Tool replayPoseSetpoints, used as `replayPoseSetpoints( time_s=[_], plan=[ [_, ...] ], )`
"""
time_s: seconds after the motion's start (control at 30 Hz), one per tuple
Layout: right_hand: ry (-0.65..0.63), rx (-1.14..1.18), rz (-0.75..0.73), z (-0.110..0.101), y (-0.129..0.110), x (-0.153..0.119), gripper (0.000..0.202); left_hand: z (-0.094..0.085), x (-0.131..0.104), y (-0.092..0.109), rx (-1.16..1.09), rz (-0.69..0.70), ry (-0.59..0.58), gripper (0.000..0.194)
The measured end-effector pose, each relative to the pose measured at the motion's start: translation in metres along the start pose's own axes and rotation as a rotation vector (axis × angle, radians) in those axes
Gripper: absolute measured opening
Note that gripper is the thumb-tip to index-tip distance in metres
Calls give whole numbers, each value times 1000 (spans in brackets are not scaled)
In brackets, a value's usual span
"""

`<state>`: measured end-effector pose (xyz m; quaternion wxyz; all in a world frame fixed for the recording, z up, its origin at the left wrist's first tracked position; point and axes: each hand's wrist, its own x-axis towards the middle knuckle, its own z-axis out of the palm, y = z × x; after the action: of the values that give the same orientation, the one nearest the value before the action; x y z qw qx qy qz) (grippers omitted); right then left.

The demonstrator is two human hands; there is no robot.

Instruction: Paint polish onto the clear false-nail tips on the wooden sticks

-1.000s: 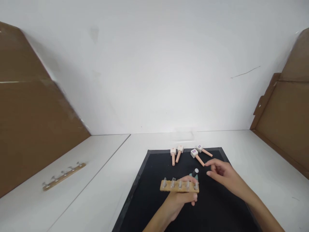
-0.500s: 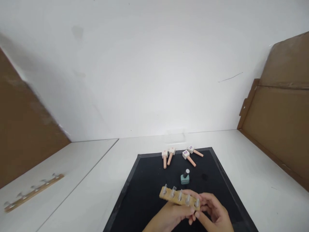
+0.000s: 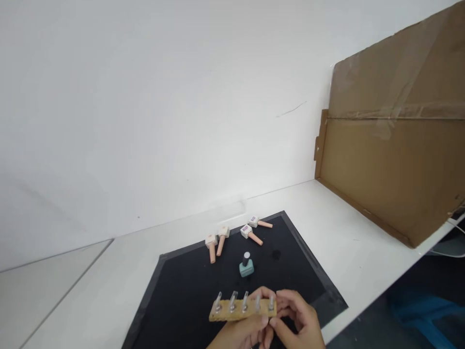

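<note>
My left hand [image 3: 241, 332] grips a light wooden nail display strip [image 3: 227, 315] from beneath, thumb along its near edge. A row of clear false nail tips [image 3: 232, 301] stands up from the strip on small round mounts. My right hand [image 3: 300, 320] is closed at the strip's right end, with thumb and index finger by the last nail tip [image 3: 271, 303]. Its other fingers are curled and partly hidden. Just beyond the strip, a teal nail polish bottle [image 3: 246, 268] with a dark cap stands upright on the black mat [image 3: 189, 291].
Several white bottles with peach caps lie at the mat's far edge, among them one bottle [image 3: 210, 240] at left and another [image 3: 246, 231] farther right. A clear tray [image 3: 228, 209] rests by the white wall. Cardboard [image 3: 392, 160] stands at right; a blue stool [image 3: 428, 310] shows below the table edge.
The view has swung right, so the second strip at left is out of sight and the table's right edge shows. The held strip has become more level; both hands stay on it.
</note>
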<state>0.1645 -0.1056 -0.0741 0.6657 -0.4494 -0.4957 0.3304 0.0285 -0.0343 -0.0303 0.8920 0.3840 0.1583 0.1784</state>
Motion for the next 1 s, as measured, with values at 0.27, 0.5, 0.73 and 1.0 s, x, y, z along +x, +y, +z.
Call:
replayPoseSetpoints(
  time_s=[0.27,0.5,0.73,1.0],
  plan=[
    [28,-15,-29,4,-2,-9,32,-1,0,-10,4,-6,-9,31],
    [181,136,124,-12,-28,-14,21,4,-4,-4,124,20,-98,48],
    [362,-106,-50,-92,-66,-16,29,0,-2,1,149,105,-71,53],
    [1064,-663,-122,-240,-98,-35,29,-11,7,6,156,119,87,36]
  ],
)
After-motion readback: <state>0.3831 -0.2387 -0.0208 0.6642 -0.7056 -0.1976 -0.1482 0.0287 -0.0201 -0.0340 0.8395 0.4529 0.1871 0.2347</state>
